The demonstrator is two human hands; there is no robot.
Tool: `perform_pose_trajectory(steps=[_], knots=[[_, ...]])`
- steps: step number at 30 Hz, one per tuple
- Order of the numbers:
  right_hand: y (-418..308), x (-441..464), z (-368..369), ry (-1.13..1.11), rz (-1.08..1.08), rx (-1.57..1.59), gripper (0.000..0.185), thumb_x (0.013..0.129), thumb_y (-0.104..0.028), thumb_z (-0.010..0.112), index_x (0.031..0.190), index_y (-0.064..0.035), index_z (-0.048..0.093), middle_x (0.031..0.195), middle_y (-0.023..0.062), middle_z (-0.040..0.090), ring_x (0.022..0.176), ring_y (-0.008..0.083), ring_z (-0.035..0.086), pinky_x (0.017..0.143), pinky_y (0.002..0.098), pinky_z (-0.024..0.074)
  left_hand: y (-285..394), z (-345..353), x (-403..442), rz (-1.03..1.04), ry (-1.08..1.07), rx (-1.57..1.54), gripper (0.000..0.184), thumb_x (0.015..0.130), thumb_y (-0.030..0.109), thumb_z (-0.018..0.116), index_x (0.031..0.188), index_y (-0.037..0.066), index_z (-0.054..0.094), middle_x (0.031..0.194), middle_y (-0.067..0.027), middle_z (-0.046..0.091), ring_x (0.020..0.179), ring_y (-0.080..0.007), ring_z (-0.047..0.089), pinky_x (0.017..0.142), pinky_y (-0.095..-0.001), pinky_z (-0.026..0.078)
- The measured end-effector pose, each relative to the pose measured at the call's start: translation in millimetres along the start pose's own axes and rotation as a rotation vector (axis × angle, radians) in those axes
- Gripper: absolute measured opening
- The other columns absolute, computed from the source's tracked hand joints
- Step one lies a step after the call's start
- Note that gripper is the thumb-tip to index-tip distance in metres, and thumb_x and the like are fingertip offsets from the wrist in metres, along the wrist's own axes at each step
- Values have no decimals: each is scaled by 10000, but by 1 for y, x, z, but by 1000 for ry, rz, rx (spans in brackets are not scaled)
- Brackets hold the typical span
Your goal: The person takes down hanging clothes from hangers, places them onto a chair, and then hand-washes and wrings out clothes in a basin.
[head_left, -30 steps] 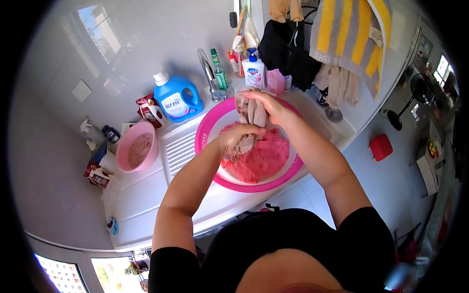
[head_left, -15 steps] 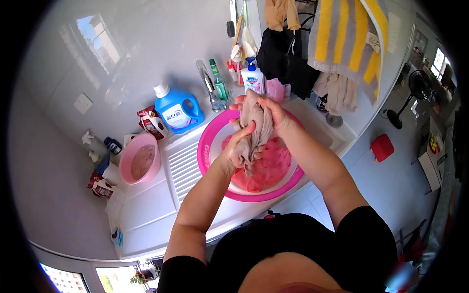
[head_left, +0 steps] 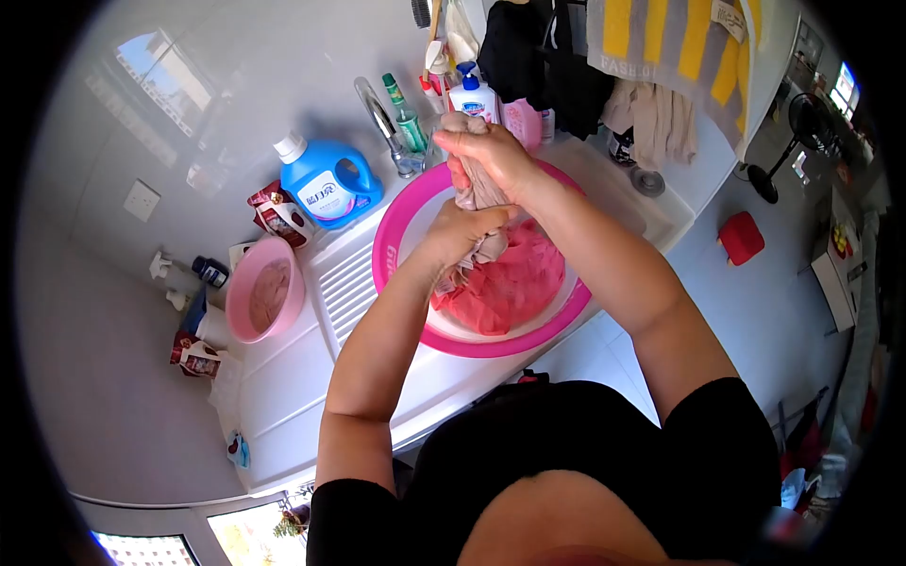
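Observation:
A wet-looking beige cloth [head_left: 483, 191] is bunched lengthwise between my two hands, above a wide basin [head_left: 387, 222] with a bright pink rim. Wrapped round its lower part is my left hand [head_left: 464, 232], closed. My right hand [head_left: 497, 156] grips the upper part, with a bit of cloth sticking out past the fingers. Sheer coral-red fabric [head_left: 514, 283] lies in the basin beneath, in what looks like water. The fingers' far sides are partly hidden.
Left of the basin is a ribbed washboard surface [head_left: 349, 292]. A small pink basin [head_left: 300, 292] with cloth stands farther left. Behind are a blue detergent bottle [head_left: 326, 193], a faucet [head_left: 382, 123] and a pump bottle [head_left: 472, 99]. Clothes and a striped towel [head_left: 665, 42] hang at right.
My hands have closed tightly round the beige cloth, which is now squeezed narrower. The right hand has turned over its upper end. The whole view has shifted slightly.

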State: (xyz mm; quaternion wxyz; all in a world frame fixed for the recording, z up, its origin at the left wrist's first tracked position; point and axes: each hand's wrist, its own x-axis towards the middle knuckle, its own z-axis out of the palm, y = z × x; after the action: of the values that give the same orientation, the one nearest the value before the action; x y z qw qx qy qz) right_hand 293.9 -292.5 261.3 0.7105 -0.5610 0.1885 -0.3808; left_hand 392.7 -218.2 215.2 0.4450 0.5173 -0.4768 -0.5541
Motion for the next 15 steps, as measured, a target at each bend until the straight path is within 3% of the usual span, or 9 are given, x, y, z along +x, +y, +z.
perform_pose_trajectory(steps=[1,2,11,15], knots=[[-2,1,3,1,2,1,205,839,-273,596,778,-99,508,557,31,487,454,128,474,455,261,391,0,1,2,13,76,139,211,754,212,679,833,41,584,621,-4,531,487,-90,479,431,-235,360],[-2,2,5,-6,-5,33,211,846,-280,585,769,-101,504,552,28,483,446,125,465,446,260,384,11,6,-6,-7,94,144,301,684,209,668,879,-11,607,747,-69,614,619,-130,566,538,-281,449],[2,8,15,28,5,84,246,856,-297,564,747,-91,487,534,26,465,427,120,436,414,265,357,9,11,-12,273,242,289,164,720,179,632,761,21,621,672,-7,587,615,-104,548,560,-277,427],[0,9,15,58,-16,104,225,828,-279,608,742,-103,497,548,3,446,428,105,415,407,252,343,12,6,-9,196,219,301,195,716,193,636,785,11,625,675,-16,592,644,-112,562,585,-287,435]])
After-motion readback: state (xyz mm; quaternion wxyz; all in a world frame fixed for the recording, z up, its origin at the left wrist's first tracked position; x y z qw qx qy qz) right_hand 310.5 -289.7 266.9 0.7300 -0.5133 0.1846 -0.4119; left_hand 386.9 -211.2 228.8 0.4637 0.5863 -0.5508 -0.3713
